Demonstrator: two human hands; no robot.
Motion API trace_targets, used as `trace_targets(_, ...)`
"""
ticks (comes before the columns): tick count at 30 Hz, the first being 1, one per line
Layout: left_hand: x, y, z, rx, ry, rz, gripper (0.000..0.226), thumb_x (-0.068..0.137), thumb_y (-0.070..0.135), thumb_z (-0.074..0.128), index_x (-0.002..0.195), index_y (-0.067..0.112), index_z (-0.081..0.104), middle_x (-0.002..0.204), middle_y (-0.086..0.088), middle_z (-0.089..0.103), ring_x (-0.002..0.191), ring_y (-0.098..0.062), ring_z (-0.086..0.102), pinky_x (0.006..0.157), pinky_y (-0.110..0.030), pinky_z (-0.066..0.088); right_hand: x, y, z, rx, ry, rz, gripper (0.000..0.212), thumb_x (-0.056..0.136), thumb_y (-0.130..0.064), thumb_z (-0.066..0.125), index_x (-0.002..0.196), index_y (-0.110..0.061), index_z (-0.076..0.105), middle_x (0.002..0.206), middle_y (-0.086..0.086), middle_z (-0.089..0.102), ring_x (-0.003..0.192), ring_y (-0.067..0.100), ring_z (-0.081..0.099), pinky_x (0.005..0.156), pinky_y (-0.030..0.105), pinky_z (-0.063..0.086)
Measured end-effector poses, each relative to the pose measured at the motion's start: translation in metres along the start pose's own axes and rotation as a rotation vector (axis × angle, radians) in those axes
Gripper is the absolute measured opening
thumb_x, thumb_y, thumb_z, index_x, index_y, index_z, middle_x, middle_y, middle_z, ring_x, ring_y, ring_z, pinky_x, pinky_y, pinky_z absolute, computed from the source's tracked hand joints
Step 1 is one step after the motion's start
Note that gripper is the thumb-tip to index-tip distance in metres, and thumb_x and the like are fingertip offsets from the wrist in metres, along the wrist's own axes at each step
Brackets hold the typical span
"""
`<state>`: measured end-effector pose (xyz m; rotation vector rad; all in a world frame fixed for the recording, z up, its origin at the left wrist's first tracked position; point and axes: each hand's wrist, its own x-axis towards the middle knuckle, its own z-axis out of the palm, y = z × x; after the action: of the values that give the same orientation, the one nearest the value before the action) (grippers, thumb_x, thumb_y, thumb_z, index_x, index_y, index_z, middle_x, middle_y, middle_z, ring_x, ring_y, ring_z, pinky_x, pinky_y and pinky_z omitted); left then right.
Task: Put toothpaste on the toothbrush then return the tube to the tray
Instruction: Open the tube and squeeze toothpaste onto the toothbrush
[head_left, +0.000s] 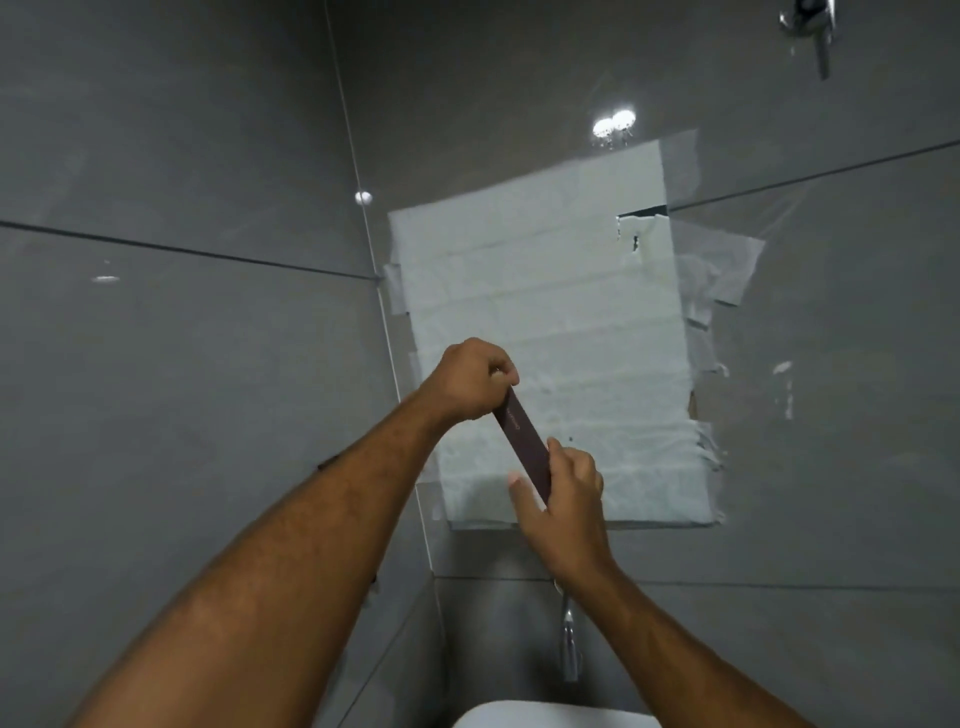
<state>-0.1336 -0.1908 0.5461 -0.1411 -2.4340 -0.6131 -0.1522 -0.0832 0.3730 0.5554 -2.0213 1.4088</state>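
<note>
A dark maroon toothpaste tube (523, 441) is held up in front of me, slanting from upper left to lower right. My left hand (467, 382) is closed around its upper end, so the cap is hidden by my fingers. My right hand (563, 499) grips the lower, flat end between thumb and fingers. No toothbrush and no tray are in view.
Grey tiled walls meet in a corner ahead. A white paper-covered panel (550, 332) is taped to the right wall behind my hands. A chrome tap (570, 644) sticks out low down, above a white basin edge (524, 714). Another chrome fitting (815, 26) is at the top right.
</note>
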Motion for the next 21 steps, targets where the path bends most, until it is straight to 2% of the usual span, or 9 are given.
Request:
trace_targets(2,-0.004,-0.003,0.005,-0.290,0.141,-0.166,0.024,0.080,0.009,0.050,0.078,-0.003,0.071,0.078,-0.022,0.071,0.068,-0.031,0.070,0.056,-0.038,0.063,0.003,-0.003,-0.006,-0.079,-0.024,-0.096,0.066,0.087,-0.035,0.068,0.143,-0.018,0.038,0.124,0.002,0.034,0.106,0.016,0.048,0.084,0.029,0.055)
trace_targets(3,-0.008,-0.006,0.008,-0.425,0.201,-0.268,0.024,0.078,0.012,0.050,0.075,-0.003,0.069,0.077,-0.024,0.070,0.066,-0.032,0.069,0.054,-0.038,0.062,0.008,-0.004,-0.011,-0.108,-0.029,-0.146,0.063,0.086,-0.029,0.070,0.141,-0.018,0.041,0.122,0.002,0.036,0.102,0.018,0.052,0.082,0.031,0.056)
trace_targets(5,-0.018,-0.020,0.017,-0.678,0.275,-0.479,0.019,0.077,0.016,0.050,0.072,0.004,0.063,0.071,-0.015,0.066,0.064,-0.028,0.067,0.050,-0.034,0.059,0.019,-0.009,-0.024,-0.217,-0.060,-0.279,0.054,0.086,-0.023,0.069,0.135,-0.020,0.047,0.115,0.001,0.044,0.095,0.019,0.053,0.077,0.038,0.056)
trace_targets(8,-0.034,-0.051,0.037,-1.156,0.255,-0.728,0.011,0.087,0.017,0.051,0.086,0.007,0.056,0.078,-0.014,0.061,0.073,-0.027,0.064,0.055,-0.039,0.058,0.049,-0.024,-0.047,-0.515,-0.145,-0.516,0.041,0.084,-0.021,0.067,0.124,-0.025,0.058,0.109,-0.001,0.057,0.091,0.021,0.056,0.080,0.039,0.049)
trace_targets(10,-0.050,-0.066,0.057,-1.404,0.169,-0.856,0.021,0.094,0.024,0.050,0.095,0.004,0.057,0.085,-0.016,0.060,0.074,-0.026,0.062,0.059,-0.043,0.056,0.072,-0.044,-0.062,-0.742,-0.268,-0.637,0.033,0.086,-0.017,0.063,0.116,-0.031,0.062,0.106,-0.003,0.061,0.092,0.021,0.059,0.085,0.040,0.040)
trace_targets(12,-0.067,-0.073,0.080,-1.535,0.101,-0.905,0.029,0.095,0.027,0.051,0.096,-0.001,0.061,0.080,-0.015,0.062,0.072,-0.023,0.062,0.063,-0.041,0.058,0.092,-0.070,-0.072,-0.991,-0.407,-0.786,0.033,0.085,-0.014,0.062,0.113,-0.032,0.064,0.105,-0.004,0.062,0.096,0.022,0.059,0.092,0.043,0.038)
trace_targets(16,-0.085,-0.071,0.108,-1.735,0.083,-0.857,0.023,0.091,0.017,0.056,0.095,-0.004,0.061,0.067,-0.018,0.074,0.074,-0.026,0.069,0.053,-0.036,0.062,0.115,-0.118,-0.067,-1.356,-0.509,-1.200,0.021,0.087,-0.020,0.066,0.108,-0.026,0.069,0.104,-0.001,0.064,0.098,0.027,0.060,0.102,0.049,0.038)
trace_targets(19,-0.086,-0.067,0.112,-1.816,0.098,-0.819,0.026,0.093,0.021,0.054,0.097,-0.004,0.062,0.066,-0.017,0.076,0.061,-0.023,0.073,0.052,-0.034,0.061,0.119,-0.136,-0.055,-1.464,-0.557,-1.340,0.021,0.088,-0.021,0.069,0.109,-0.024,0.069,0.107,0.000,0.064,0.102,0.026,0.059,0.110,0.051,0.034)
trace_targets(21,-0.087,-0.069,0.110,-1.796,0.074,-0.812,0.030,0.094,0.023,0.053,0.096,-0.005,0.065,0.067,-0.015,0.075,0.060,-0.022,0.072,0.052,-0.033,0.061,0.120,-0.140,-0.051,-1.490,-0.556,-1.363,0.024,0.090,-0.020,0.068,0.114,-0.022,0.068,0.110,0.001,0.064,0.107,0.026,0.058,0.115,0.052,0.029)
